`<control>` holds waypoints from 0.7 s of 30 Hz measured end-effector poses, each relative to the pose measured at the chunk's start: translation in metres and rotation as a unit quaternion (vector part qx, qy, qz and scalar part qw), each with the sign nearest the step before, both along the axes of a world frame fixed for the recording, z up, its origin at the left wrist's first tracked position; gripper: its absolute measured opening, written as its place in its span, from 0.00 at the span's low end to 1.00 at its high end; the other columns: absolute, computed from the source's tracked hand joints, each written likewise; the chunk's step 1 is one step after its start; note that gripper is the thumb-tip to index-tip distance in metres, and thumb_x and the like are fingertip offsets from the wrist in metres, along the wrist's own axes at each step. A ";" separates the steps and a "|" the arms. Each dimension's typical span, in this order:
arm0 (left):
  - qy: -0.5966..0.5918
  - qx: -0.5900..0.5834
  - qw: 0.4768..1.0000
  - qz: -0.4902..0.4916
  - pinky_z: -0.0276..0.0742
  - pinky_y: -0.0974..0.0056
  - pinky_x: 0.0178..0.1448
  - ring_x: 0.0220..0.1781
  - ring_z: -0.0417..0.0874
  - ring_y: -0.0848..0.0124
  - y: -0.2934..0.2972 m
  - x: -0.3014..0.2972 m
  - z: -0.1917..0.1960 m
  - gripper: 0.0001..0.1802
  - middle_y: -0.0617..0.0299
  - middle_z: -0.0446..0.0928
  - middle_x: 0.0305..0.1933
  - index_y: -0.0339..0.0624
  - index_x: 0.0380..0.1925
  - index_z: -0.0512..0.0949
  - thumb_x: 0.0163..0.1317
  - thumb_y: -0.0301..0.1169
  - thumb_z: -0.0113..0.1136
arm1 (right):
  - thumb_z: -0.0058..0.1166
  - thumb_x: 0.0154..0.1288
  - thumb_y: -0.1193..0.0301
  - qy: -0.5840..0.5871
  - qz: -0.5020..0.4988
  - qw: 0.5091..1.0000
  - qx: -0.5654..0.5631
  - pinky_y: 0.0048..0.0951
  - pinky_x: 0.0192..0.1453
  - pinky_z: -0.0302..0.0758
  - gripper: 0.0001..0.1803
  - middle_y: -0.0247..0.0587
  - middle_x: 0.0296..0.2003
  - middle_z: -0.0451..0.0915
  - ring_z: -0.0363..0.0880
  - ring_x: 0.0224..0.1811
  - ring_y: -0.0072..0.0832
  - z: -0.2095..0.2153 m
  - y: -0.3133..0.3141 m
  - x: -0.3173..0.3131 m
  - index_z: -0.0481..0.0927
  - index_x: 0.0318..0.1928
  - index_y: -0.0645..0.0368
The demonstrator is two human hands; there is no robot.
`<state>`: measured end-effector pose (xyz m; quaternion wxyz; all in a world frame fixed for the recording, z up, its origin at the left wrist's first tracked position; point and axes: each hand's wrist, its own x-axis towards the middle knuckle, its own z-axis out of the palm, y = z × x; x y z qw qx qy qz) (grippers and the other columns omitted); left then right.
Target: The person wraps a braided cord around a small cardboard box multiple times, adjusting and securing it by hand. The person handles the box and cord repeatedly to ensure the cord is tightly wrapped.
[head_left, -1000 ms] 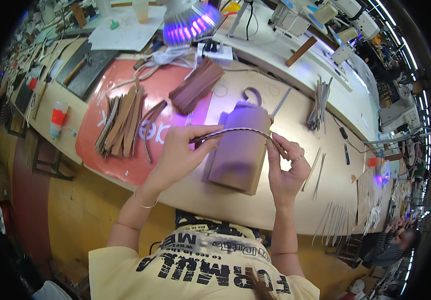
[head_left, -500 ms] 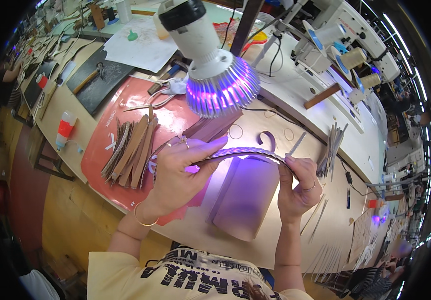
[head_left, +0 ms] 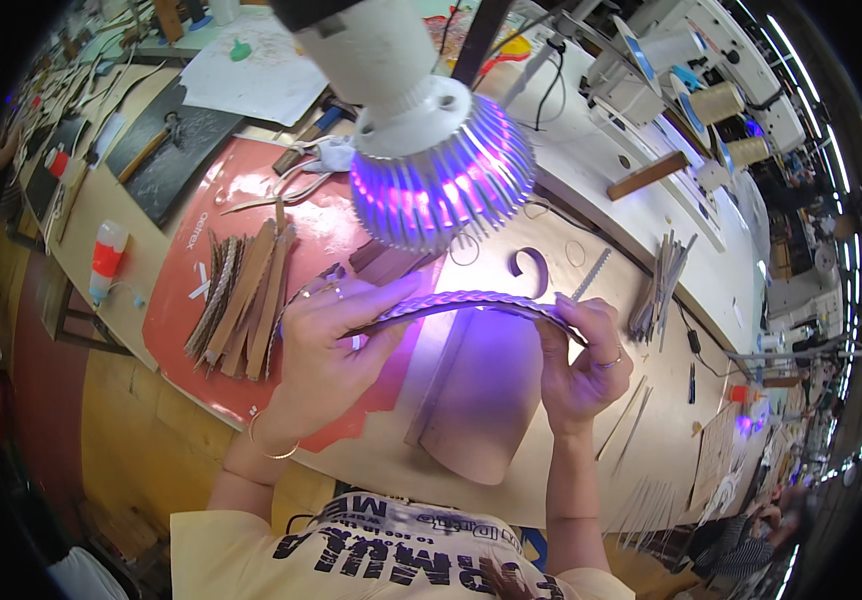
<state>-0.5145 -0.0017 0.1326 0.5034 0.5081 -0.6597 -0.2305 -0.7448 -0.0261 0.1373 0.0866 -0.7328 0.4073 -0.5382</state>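
Observation:
A long narrow leather strip (head_left: 466, 301) arches between my two hands, lit violet from above. My left hand (head_left: 326, 345) pinches its left end; my right hand (head_left: 579, 360) grips its right end. Just above the strip hangs a white lamp head (head_left: 431, 160) with purple lights, very close to the camera. Below the strip a brown leather piece (head_left: 476, 400) lies flat on the workbench (head_left: 671, 420). A curled leather offcut (head_left: 531, 268) sits just beyond the strip.
A pile of brown leather strips (head_left: 241, 300) lies on a red cutting mat (head_left: 186, 300) at left. A glue bottle (head_left: 106, 260) stands near the left edge. More strips (head_left: 656, 290) lie at right; thread spools (head_left: 716, 100) and machines sit at the back.
My view has dropped closer to the bench, so the lamp head now fills the upper middle. Both hands still hold the strip, raised nearer under the violet light.

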 end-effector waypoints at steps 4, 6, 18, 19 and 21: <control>-0.021 0.010 1.000 0.000 0.62 0.70 0.37 0.25 0.75 0.77 0.001 0.004 -0.005 0.17 0.62 0.83 0.26 0.39 0.46 0.85 0.54 0.25 0.70 | 0.69 0.54 0.82 0.044 0.040 0.997 -0.057 0.26 0.34 0.70 0.12 0.38 0.30 0.81 0.75 0.31 0.27 0.004 -0.002 0.001 0.81 0.39 0.64; -0.020 0.022 1.000 -0.003 0.62 0.70 0.37 0.25 0.75 0.77 0.002 0.005 -0.007 0.17 0.63 0.83 0.27 0.38 0.47 0.85 0.55 0.26 0.70 | 0.71 0.52 0.79 0.051 0.027 0.997 -0.057 0.27 0.36 0.70 0.13 0.36 0.29 0.82 0.77 0.30 0.28 0.006 0.001 0.003 0.81 0.38 0.60; 0.045 0.074 0.988 -0.130 0.69 0.64 0.49 0.36 0.79 0.72 0.001 0.010 0.007 0.19 0.64 0.83 0.32 0.39 0.45 0.85 0.51 0.29 0.73 | 0.70 0.48 0.75 0.111 0.102 0.987 -0.050 0.30 0.42 0.74 0.15 0.34 0.34 0.84 0.81 0.35 0.29 0.013 0.007 0.002 0.86 0.39 0.52; 0.065 0.079 0.984 -0.149 0.69 0.64 0.50 0.37 0.79 0.71 0.000 0.011 0.007 0.19 0.64 0.83 0.32 0.40 0.43 0.86 0.49 0.29 0.74 | 0.70 0.47 0.75 0.119 0.125 0.984 -0.046 0.30 0.42 0.74 0.15 0.34 0.35 0.84 0.82 0.35 0.29 0.013 0.007 0.002 0.86 0.39 0.52; 0.046 0.105 0.977 -0.180 0.69 0.64 0.51 0.38 0.79 0.70 -0.001 0.012 0.007 0.17 0.65 0.83 0.33 0.42 0.40 0.86 0.48 0.30 0.75 | 0.69 0.47 0.76 0.131 0.162 0.977 -0.034 0.31 0.43 0.75 0.17 0.35 0.36 0.85 0.82 0.37 0.30 0.011 0.008 0.003 0.86 0.41 0.52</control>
